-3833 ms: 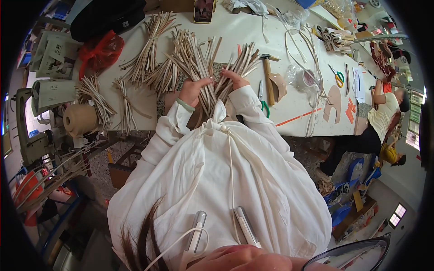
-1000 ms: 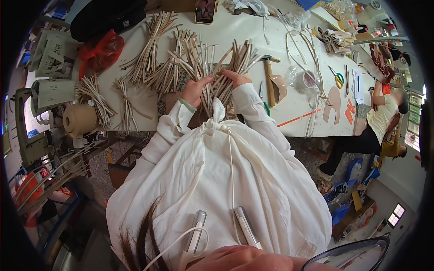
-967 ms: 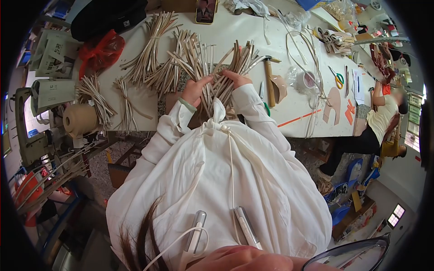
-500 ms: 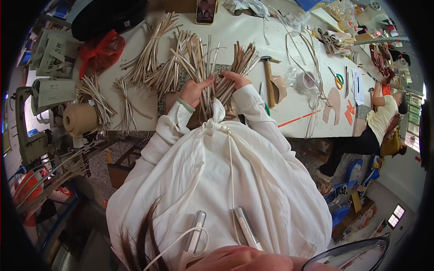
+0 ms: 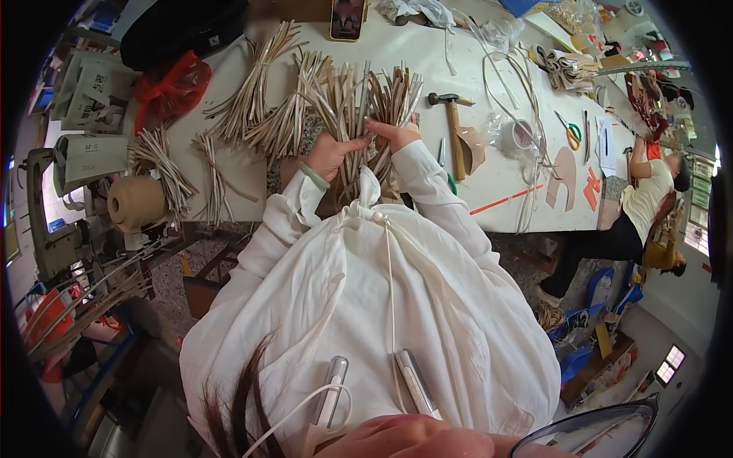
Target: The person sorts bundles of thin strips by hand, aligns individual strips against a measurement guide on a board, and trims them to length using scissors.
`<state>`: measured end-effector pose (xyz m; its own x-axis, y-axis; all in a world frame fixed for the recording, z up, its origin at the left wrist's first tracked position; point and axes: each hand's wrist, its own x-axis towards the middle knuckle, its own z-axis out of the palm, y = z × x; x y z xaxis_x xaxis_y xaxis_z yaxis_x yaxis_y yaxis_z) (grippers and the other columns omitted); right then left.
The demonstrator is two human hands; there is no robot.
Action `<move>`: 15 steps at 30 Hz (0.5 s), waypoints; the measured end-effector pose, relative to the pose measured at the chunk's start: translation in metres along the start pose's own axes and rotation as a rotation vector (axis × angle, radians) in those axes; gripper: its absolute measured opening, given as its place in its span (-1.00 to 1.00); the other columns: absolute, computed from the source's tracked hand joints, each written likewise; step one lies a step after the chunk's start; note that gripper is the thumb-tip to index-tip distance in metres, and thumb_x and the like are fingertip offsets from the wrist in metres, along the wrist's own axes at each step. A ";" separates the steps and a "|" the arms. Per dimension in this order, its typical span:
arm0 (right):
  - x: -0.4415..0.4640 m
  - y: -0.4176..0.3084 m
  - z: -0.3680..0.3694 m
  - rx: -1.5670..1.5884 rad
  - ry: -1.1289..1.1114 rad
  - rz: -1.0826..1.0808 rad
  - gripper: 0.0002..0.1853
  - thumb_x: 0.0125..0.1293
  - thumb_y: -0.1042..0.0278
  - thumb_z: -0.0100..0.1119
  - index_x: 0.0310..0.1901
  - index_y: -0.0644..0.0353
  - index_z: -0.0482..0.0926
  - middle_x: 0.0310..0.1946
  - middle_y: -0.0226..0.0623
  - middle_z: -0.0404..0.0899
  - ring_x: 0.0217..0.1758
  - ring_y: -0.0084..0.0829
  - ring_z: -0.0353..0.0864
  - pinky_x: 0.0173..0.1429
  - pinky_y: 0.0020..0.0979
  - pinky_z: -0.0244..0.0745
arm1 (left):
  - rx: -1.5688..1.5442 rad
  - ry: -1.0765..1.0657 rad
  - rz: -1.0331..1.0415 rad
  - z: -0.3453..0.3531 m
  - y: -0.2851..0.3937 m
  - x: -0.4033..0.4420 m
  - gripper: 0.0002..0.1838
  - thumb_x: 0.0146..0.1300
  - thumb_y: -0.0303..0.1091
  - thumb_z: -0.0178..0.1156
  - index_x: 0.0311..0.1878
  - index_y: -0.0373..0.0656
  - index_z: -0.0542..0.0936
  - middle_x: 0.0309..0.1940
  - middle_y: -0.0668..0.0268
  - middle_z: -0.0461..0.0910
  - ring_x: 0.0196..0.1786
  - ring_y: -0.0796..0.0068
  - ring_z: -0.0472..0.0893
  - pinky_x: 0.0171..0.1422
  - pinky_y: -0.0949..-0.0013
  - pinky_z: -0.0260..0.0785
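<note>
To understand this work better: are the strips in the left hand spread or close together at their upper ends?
Spread. Above the left hand, the held strips fan outward, their upper tips pointing different ways.

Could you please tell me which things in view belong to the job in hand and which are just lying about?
Seemingly part of the job:
bunch of strips in the left hand
second bunch in the right hand
probably the bundle on the table, farther left

Apparently just lying about:
hammer
phone
red plastic bag
</note>
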<state>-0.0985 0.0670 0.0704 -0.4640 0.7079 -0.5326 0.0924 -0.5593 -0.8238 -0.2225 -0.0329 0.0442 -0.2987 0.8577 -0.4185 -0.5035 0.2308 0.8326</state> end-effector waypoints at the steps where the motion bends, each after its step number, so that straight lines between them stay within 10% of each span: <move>1: 0.001 0.000 0.001 -0.002 0.000 -0.021 -0.75 -0.04 0.43 0.35 -0.31 0.35 0.60 -0.52 -0.32 0.57 -0.54 -0.49 0.50 -0.43 -0.59 0.38 | 0.087 -0.012 0.001 -0.001 0.000 0.001 -0.75 0.07 -0.58 0.23 -0.13 -0.38 0.59 -0.19 0.18 0.64 -0.17 0.43 0.63 -0.04 0.56 0.40; 15: 0.014 0.014 -0.004 -0.216 -0.087 -0.156 -0.72 -0.17 0.39 0.39 -0.36 0.31 0.64 -0.48 -0.32 0.61 -0.46 -0.50 0.55 -0.34 -0.61 0.42 | -0.565 0.029 -0.243 -0.005 0.002 0.012 -0.78 0.14 -0.50 0.20 -0.14 -0.37 0.60 -0.20 0.23 0.64 -0.21 0.46 0.63 -0.12 0.56 0.40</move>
<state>-0.1002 0.0706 0.0511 -0.5606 0.7333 -0.3847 0.1949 -0.3347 -0.9220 -0.2309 -0.0240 0.0390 -0.1393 0.7962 -0.5887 -0.9093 0.1326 0.3945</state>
